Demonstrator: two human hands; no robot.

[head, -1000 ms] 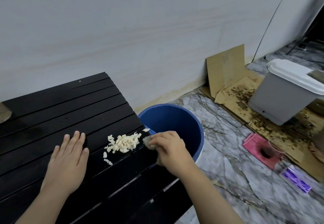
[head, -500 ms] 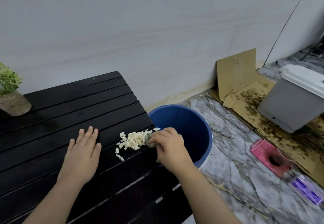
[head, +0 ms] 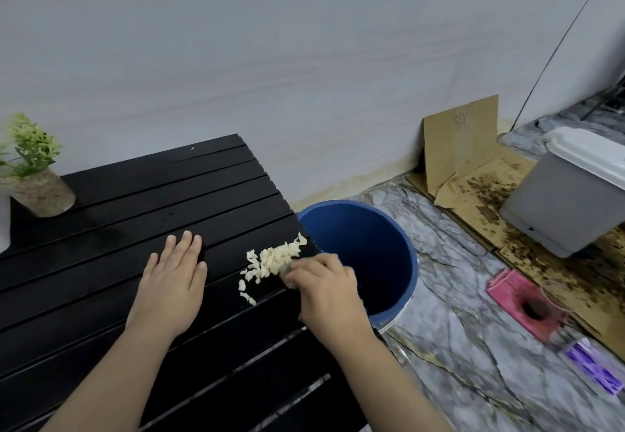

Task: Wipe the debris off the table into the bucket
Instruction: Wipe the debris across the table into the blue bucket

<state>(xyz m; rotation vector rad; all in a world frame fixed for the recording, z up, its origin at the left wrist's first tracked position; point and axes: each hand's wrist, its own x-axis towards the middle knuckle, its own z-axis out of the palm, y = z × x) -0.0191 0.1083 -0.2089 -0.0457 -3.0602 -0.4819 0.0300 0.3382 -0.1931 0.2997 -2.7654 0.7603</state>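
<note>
The black slatted wooden worktop (head: 142, 208) carries a loose pile of pale, cream-coloured debris flakes (head: 270, 260) near its right edge, a few stray flakes trailing toward the near side. The left hand (head: 172, 284) lies flat, palm down, fingers spread, on the slats — apart from the pile, on its left. The right hand (head: 326, 291) sits at the worktop's edge just right of the pile, its grip curled around a small greyish wiping pad (head: 286, 268), mostly hidden by the fingers; the pad touches the flakes. The round blue plastic bucket (head: 399, 249) stands on the marbled floor, tight against the worktop's right edge, directly beyond the right hand. A small green potted plant (head: 32, 174) stands at the worktop's far left.
</note>
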